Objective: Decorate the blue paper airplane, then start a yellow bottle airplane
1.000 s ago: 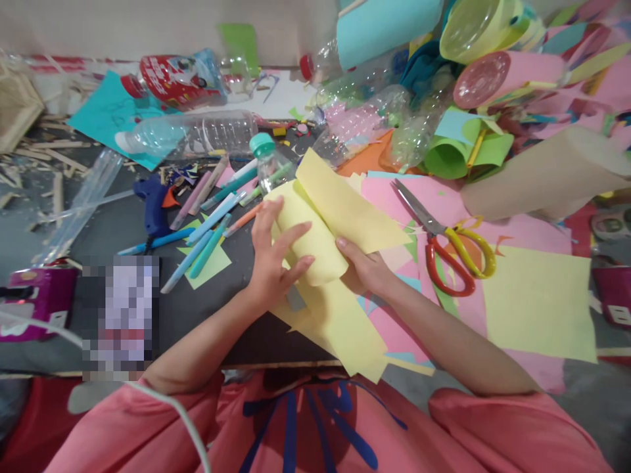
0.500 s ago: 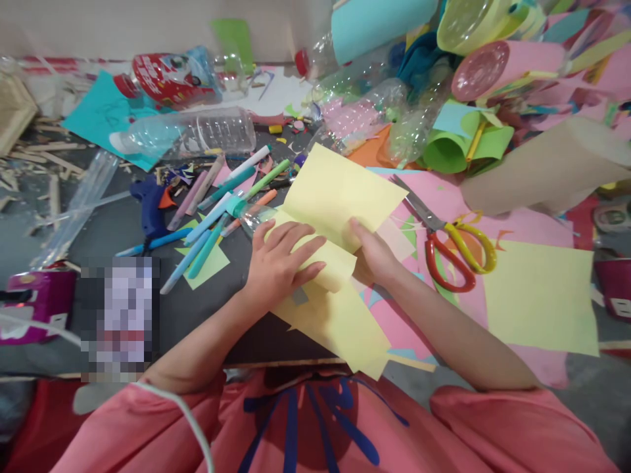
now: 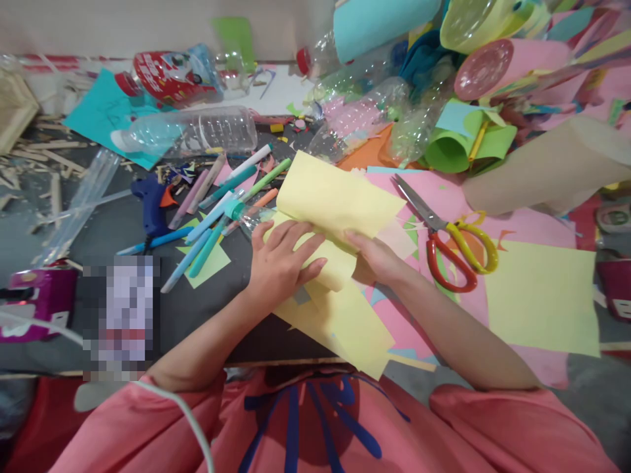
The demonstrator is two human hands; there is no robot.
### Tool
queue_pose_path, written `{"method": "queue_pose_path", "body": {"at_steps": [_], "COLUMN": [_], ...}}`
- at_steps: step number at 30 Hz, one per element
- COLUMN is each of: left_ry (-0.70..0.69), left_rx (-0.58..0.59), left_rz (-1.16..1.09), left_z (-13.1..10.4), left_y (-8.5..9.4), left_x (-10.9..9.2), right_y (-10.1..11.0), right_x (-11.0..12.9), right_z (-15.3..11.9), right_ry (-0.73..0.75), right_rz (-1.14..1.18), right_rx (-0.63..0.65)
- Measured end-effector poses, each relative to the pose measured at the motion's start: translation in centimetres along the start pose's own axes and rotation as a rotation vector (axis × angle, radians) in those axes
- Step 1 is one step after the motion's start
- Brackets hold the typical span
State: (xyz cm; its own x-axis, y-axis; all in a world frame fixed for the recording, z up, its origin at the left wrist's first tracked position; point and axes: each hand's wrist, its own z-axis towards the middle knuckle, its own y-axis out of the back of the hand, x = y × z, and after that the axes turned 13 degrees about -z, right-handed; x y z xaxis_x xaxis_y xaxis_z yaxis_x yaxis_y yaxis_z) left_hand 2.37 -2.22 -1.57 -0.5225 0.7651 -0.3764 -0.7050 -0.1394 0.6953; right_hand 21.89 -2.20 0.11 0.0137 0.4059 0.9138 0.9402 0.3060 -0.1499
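A sheet of yellow paper curls around a clear plastic bottle with a teal cap, whose neck sticks out at the left; the rest of the bottle is hidden. My left hand lies across the wrapped bottle, fingers spread and thumb apart. At the paper's right side, my right hand pinches it, thumb on top and the other fingers mostly hidden beneath. More yellow paper lies below my hands. Scissors with red and yellow handles rest to the right, blades slightly parted.
Several markers lie left of the bottle, beside a blue glue gun. Clear bottles and a red-labelled bottle lie at the back. At right are a brown paper roll and another yellow sheet.
The raised flap of yellow paper has come down and bends further over the bottle. My right thumb has shifted slightly left and down with it; my left hand stays nearly in place.
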Motion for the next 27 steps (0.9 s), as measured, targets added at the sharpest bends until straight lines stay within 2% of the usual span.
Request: {"method": "queue_pose_path", "body": {"at_steps": [8, 15, 22, 27], "left_ry": [-0.068, -0.05, -0.062, -0.041], "left_rx": [-0.058, -0.066, -0.102, -0.067], "left_rz": [0.058, 0.089, 0.004, -0.086], "left_z": [0.34, 0.21, 0.36, 0.12], "left_y": [-0.25, -0.08, 0.07, 0.25], "left_x": [0.12, 0.17, 0.22, 0.22], "right_y": [-0.05, -0.18, -0.15, -0.07], "right_x": [-0.14, -0.06, 0.07, -0.12], "right_z": [-0.32, -0.65, -0.92, -0.81], "right_ry": [0.07, 0.134, 0.225, 0.257], "right_rz": [-0.09, -0.2, -0.268, -0.3], "right_rx": [0.009, -0.023, 0.017, 0.006]}}
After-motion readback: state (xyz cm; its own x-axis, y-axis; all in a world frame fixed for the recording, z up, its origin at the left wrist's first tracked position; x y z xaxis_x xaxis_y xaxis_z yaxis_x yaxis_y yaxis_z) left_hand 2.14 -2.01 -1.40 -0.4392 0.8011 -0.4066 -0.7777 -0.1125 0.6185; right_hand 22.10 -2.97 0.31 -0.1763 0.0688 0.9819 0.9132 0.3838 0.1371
